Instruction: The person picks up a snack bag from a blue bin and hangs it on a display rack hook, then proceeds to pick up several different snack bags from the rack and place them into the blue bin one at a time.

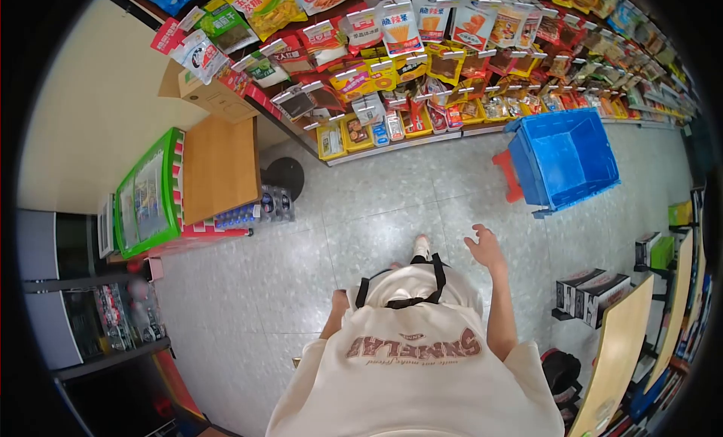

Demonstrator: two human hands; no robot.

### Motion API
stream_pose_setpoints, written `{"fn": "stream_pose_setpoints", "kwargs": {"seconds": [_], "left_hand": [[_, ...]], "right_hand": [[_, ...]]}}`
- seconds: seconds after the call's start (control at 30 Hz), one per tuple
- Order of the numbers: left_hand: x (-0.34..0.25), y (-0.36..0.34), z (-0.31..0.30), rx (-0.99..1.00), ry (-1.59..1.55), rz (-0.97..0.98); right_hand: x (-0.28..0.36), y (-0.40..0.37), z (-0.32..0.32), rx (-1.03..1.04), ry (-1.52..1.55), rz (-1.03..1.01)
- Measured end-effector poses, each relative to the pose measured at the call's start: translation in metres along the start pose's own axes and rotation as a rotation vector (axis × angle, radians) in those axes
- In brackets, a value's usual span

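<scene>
My right hand [484,249] hangs over the floor in front of my body, its fingers apart and nothing in it. The nearest object to it is a blue plastic crate [568,162], farther up and to the right, resting on a red stool or stand [508,176]. Low at my left side, my left hand [340,298] shows only in part beside my cream shirt [422,362]; its fingers are hard to make out.
Snack bags hang on a long rack [399,148] ahead. A green-framed freezer [177,188], a wooden board [215,169] and bottle packs [276,203] stand left. Black-and-white boxes [591,295] and shelves with a pale board [614,354] are at the right.
</scene>
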State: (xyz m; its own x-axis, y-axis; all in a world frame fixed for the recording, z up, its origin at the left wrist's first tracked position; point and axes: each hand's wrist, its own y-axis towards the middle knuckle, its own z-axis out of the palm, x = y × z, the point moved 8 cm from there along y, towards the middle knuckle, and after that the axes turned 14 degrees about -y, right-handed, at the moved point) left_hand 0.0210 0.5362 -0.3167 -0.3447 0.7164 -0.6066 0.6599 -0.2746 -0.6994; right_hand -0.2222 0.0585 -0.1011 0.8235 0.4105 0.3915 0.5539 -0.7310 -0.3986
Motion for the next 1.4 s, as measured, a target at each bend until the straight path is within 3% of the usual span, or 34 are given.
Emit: {"fn": "stream_pose_setpoints", "kwargs": {"seconds": [0.27,0.37,0.43,0.5,0.67,0.87,1.03,1.23,1.4], "left_hand": [[-0.017,-0.026,-0.002,0.02,-0.302,-0.013],[0.048,-0.026,0.009,0.091,-0.176,-0.057],[0.057,-0.053,0.039,0.477,0.724,0.679],[0.102,-0.063,0.036,0.488,0.648,0.156],[0.116,-0.096,0.029,0.382,0.482,0.112],[0.081,-0.128,0.039,0.198,0.228,0.031],[0.036,-0.161,0.082,0.077,0.048,-0.024],[0.022,-0.144,0.109,0.103,0.026,0.309],[0.033,-0.158,0.12,0.065,0.041,0.252]], "right_hand": [[0.043,-0.077,0.021,0.054,-0.036,-0.031],[0.024,-0.109,0.048,0.222,0.084,0.005],[-0.013,-0.124,0.064,0.189,-0.013,0.002],[-0.036,-0.138,0.066,0.159,-0.096,-0.019],[-0.071,-0.157,0.059,0.158,-0.101,0.144],[-0.075,-0.149,0.055,0.233,0.072,0.104],[-0.135,-0.153,0.044,0.176,0.1,0.079],[-0.229,-0.162,0.051,0.141,0.074,0.162],[-0.214,-0.139,0.028,0.14,0.118,0.092]]}}
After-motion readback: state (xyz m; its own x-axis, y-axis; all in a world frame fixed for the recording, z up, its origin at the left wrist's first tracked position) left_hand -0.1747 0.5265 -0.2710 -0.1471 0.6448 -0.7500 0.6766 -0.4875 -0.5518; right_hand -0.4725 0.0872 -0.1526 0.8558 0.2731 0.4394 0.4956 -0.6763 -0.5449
